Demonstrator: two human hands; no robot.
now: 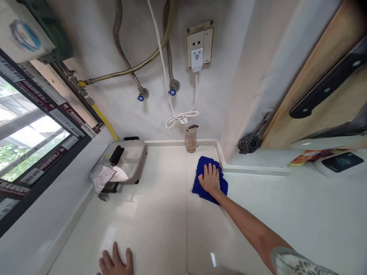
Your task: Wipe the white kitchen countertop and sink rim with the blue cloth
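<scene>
My right hand (210,179) lies flat, fingers spread, on top of a blue cloth (205,194) that rests on the white countertop (160,214) near the wall corner. At the bottom left of the view, my left hand (116,263) is partly in the frame, its fingers apart over the counter and nothing held in it. Just behind the cloth, a clear brownish bottle (191,139) with a dark lid stands against the back wall.
A lidded electric pan (132,156) sits at the left with a grey cloth (102,177) over its edge. A steel scrubber (249,143) hangs by the wooden board (323,76) at right. A white cable (183,115) hangs from the socket (200,44).
</scene>
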